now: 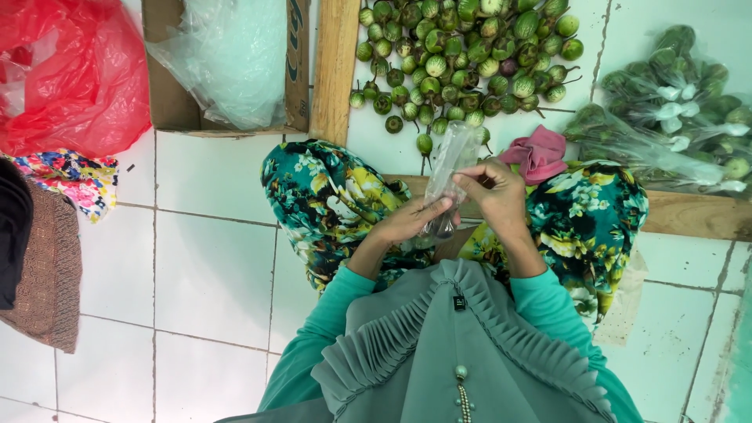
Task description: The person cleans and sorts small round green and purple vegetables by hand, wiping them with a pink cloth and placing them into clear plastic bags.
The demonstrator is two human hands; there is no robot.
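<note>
A clear plastic bag [448, 176], narrow and empty-looking, is being held upright above the lap, between the two knees covered in floral cloth [329, 204]. It is being pinched near its lower end by the left hand [411, 221], whose fingers are pressed together around the film, and its edge is being gripped higher up by the right hand [500, 196], thumb and fingertips closed on the plastic. The bag's top is being raised toward a heap of small round green eggplants [462, 55] that is lying on the white tiled floor [211, 258] just beyond a wooden board [689, 213]. A pink cloth [539, 153] is being kept on that board beside the right hand. Filled clear bags of eggplants [674, 117] are being stacked toward the floor's far right edge. At the far left corner a red plastic bag [70, 70] and a cardboard box [227, 63] holding clear bags are being stored
</note>
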